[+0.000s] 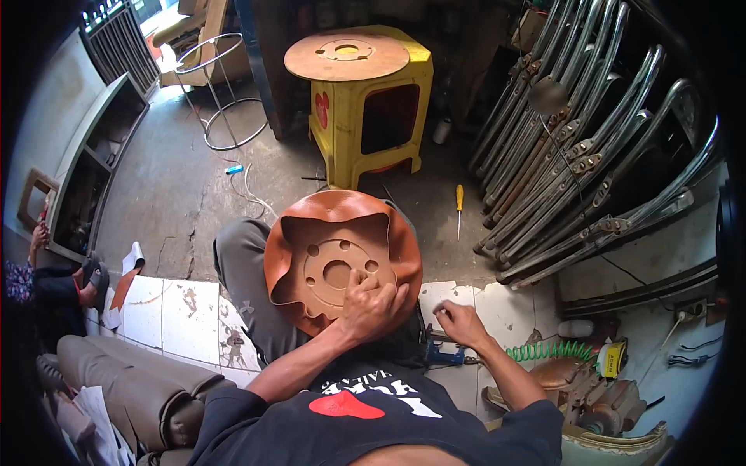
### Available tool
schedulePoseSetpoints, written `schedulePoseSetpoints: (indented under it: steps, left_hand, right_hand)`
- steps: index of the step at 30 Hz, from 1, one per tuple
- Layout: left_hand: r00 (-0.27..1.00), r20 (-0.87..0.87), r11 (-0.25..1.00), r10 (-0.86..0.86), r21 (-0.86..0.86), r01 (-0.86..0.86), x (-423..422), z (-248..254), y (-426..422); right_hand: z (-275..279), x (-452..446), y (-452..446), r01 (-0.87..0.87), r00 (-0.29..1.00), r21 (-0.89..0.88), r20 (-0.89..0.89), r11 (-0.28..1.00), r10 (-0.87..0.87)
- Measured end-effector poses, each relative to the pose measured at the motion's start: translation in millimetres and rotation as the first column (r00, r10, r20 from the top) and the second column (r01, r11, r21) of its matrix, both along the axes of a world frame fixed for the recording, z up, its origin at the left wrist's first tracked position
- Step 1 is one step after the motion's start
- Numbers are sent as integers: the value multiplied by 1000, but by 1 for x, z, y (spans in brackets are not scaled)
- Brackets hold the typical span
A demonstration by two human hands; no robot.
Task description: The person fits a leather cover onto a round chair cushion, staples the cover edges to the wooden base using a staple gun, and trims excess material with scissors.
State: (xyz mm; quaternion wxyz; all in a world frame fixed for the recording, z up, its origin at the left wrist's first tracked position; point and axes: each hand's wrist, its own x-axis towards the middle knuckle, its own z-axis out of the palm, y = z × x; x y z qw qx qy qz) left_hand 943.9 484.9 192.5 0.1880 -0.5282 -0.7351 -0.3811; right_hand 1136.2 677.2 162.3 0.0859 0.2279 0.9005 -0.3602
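A round wooden disc (311, 281) with several holes lies in my lap, with an orange-brown cover (330, 203) wrapped round its rim and its loose edge wavy over the board. My left hand (374, 307) rests on the disc's lower right part, its fingers curled at the cover's edge. To the right of the disc, my right hand (460, 322) is raised off it with the fingers pressed together; anything small between them is hidden. Just below that hand, a blue tool (444, 356) lies on the white tiles, partly hidden by my leg.
Ahead stands a yellow stool (342, 144) bearing another wooden disc (311, 62). A yellow screwdriver (459, 198) lies on the floor. Metal frames (575, 147) lean at the right, above a green coiled hose (548, 352). A wire stand (221, 101) and another person (58, 283) are at left.
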Motion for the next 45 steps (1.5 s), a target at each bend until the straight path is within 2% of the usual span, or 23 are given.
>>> schedulePoseSetpoints:
  steps: [2,4,5,6,9,11,12,14,15,16,17,18,19,20,21,22,24,25,27,30,41,45]
  left_hand:
    - [993,84,996,80,39,-83,6,6,-6]
    - [990,115,996,76,38,-81,20,2,-11]
    - [991,90,993,94,58,-99,17,-2,-9]
    - [992,65,990,112,73,-117,11,-5,-8]
    - [985,48,984,166,58,-169,4,-1,-13]
    - [980,69,981,188,39,-191,6,-5,-17]
    - [978,74,978,197,51,-201,7,-5,-16]
    - [971,31,968,236,73,-238,9,-5,-18]
    - [972,24,967,233,100,-234,7,-8,-17]
    - [971,34,967,235,97,-237,8,-8,-17]
    - [972,67,968,226,95,-232,8,-8,-16]
    - [972,89,969,217,97,-225,6,-8,-15]
    - [973,110,972,204,95,-215,5,-6,-16]
    - [973,115,973,201,94,-212,6,-6,-16]
    - [974,139,977,179,93,-193,6,-5,-16]
    - [975,154,980,158,94,-174,4,-5,-16]
    - [975,156,978,157,111,-175,3,-7,-14]
    - [974,167,976,156,125,-178,4,-7,-13]
    - [973,169,974,154,137,-178,3,-4,-13]
    - [970,181,972,160,144,-187,2,2,-15]
    - [966,197,971,166,136,-195,2,2,-14]
    - [967,181,969,177,138,-203,2,-3,-12]
  right_hand:
    - [-108,58,14,-81,964,118,260,990,48]
    - [-145,78,-13,-254,767,79,624,964,151]
    - [-242,128,-20,-325,872,318,464,891,153]
    - [-272,135,-25,-173,858,256,513,951,18]
    - [-231,129,-26,-152,842,210,540,966,15]
    - [-191,127,-18,-193,896,170,433,966,103]
    - [-178,116,-8,-203,894,183,436,962,106]
    - [-149,87,11,86,884,163,442,983,-150]
    - [-119,65,20,257,884,256,327,932,-333]
    - [-100,49,37,370,866,201,278,907,-415]
    - [-78,41,48,403,883,127,205,906,-421]
    - [-37,29,43,389,921,-19,-14,921,-389]
    - [9,12,37,341,937,-51,-66,939,-344]
    - [34,1,33,179,944,41,-290,983,-159]
    - [67,-8,32,19,950,152,-311,988,29]
    - [109,-28,14,-46,918,252,-371,967,141]
    - [159,-56,-5,-269,784,405,-434,874,443]
    - [165,-62,-10,-265,782,412,-437,872,444]
    - [174,-72,-15,-390,760,502,-298,772,578]
    - [170,-82,-14,-428,752,541,-232,724,617]
    - [178,-91,-12,-473,764,525,-156,707,626]
    - [177,-94,-20,-454,806,534,-95,714,584]
